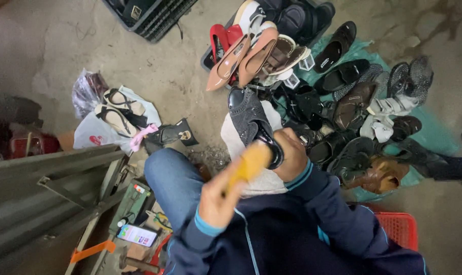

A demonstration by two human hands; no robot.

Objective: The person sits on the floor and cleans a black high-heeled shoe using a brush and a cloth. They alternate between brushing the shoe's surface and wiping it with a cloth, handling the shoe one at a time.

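Shoe (249, 119): black, gripped at the heel by right hand (291, 155).
Brush (247, 165): yellow, blurred, clasped in left hand (218, 199), near shoe's heel.

Down at the lower left there's a phone (136, 235) lying flat, screen lit with a colourful pink and white display. Further up on the floor sits a white plastic bag (96, 133) with a red mark, and a crumpled clear bag (87, 91) just behind it.
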